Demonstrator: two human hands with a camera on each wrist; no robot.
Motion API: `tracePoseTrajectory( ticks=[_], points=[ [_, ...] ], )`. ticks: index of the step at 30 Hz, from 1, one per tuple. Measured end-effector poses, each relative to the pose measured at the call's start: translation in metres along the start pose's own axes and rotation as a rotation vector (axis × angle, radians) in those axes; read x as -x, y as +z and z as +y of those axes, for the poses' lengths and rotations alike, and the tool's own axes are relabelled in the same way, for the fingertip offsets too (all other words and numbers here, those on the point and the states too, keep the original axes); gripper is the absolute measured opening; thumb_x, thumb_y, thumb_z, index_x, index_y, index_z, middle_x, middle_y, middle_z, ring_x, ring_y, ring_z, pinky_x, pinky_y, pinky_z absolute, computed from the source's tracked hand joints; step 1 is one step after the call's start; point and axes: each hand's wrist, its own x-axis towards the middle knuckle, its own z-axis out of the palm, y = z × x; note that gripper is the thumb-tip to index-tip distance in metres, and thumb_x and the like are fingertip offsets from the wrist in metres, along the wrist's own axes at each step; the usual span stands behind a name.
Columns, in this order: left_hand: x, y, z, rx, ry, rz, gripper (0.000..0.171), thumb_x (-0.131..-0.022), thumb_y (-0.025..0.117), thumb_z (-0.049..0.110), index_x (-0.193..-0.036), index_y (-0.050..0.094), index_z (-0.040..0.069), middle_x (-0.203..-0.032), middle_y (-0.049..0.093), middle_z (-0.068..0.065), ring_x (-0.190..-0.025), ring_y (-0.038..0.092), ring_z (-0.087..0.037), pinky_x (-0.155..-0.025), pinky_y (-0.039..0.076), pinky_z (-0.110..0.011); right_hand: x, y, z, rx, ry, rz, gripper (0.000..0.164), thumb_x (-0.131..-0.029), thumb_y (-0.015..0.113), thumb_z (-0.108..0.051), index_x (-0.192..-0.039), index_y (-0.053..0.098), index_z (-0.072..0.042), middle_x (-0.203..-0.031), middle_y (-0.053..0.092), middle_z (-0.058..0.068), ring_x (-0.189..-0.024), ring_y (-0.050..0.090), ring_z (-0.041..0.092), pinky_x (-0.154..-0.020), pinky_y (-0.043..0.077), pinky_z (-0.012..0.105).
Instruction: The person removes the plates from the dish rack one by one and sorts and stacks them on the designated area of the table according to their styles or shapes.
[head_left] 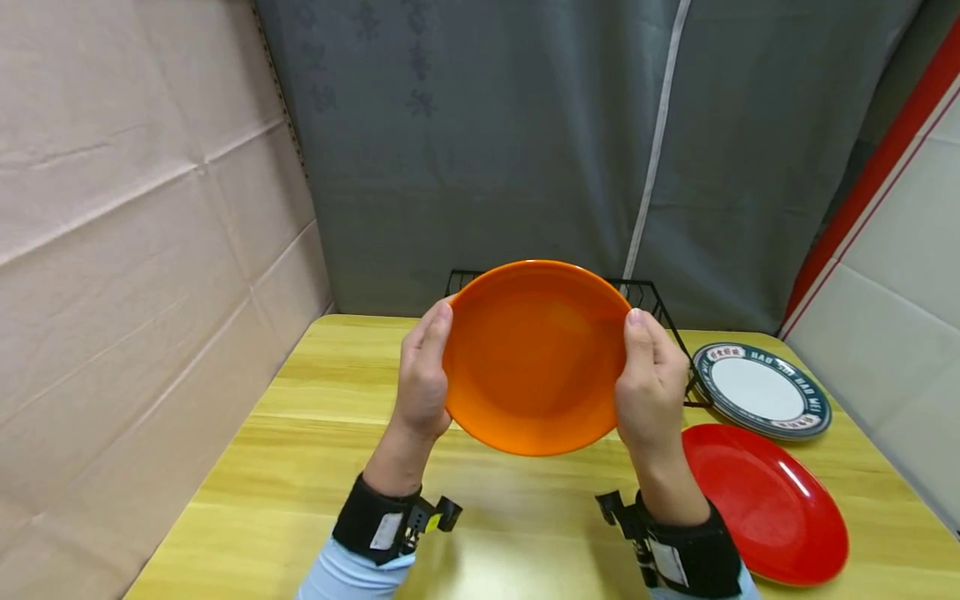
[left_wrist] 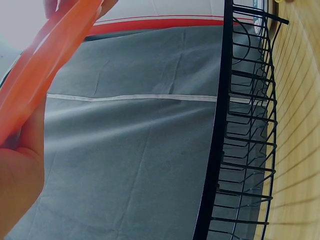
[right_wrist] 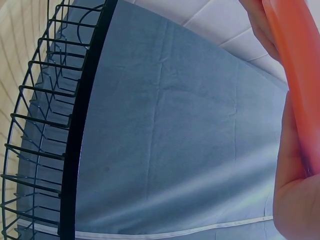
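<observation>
An orange plate [head_left: 536, 358] is held up in the middle of the head view, its inner face toward me. My left hand [head_left: 422, 367] grips its left rim, thumb on the front and the other fingers behind. On the opposite rim my right hand [head_left: 651, 375] holds it the same way. Behind the plate stands a black wire rack [head_left: 645, 292], mostly hidden in the head view. Both wrist views show the rack's bars [left_wrist: 245, 145] with the orange plate [right_wrist: 300, 75] raised apart from them.
A red oval plate [head_left: 772, 508] lies at the right, near my right forearm. Behind it sit stacked white plates with dark green patterned rims [head_left: 813, 408]. A grey curtain [head_left: 480, 150] closes off the back, and pale walls [head_left: 150, 292] flank the wooden table [head_left: 300, 433].
</observation>
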Motion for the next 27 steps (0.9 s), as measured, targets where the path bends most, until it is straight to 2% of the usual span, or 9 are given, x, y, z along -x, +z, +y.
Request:
tracePoseTrajectory(
  ticks=[9, 27],
  points=[
    [-0.0005, -0.0005, -0.001, 0.001, -0.009, 0.008, 0.036, -0.115, 0.035, 0.028, -0.127, 0.069, 0.028, -0.125, 0.066, 0.003, -0.114, 0.057, -0.022, -0.094, 0.053, -0.038, -0.0004, 0.0006, 0.0026, 0.021, 0.009, 0.002, 0.039, -0.114, 0.046, -0.027, -0.103, 0.071, 0.0, -0.085, 0.063, 0.002, -0.075, 0.057, 0.02, -0.063, 0.054, 0.02],
    [-0.0012, -0.0012, -0.0018, 0.012, -0.039, 0.035, 0.036, -0.114, 0.036, 0.03, -0.125, 0.07, 0.028, -0.124, 0.066, 0.002, -0.113, 0.057, -0.022, -0.093, 0.052, -0.039, -0.0002, 0.0007, 0.0034, 0.083, 0.045, -0.031, 0.041, -0.115, 0.044, -0.033, -0.117, 0.07, -0.001, -0.101, 0.07, 0.002, -0.086, 0.062, 0.023, -0.071, 0.06, 0.019]
  ],
)
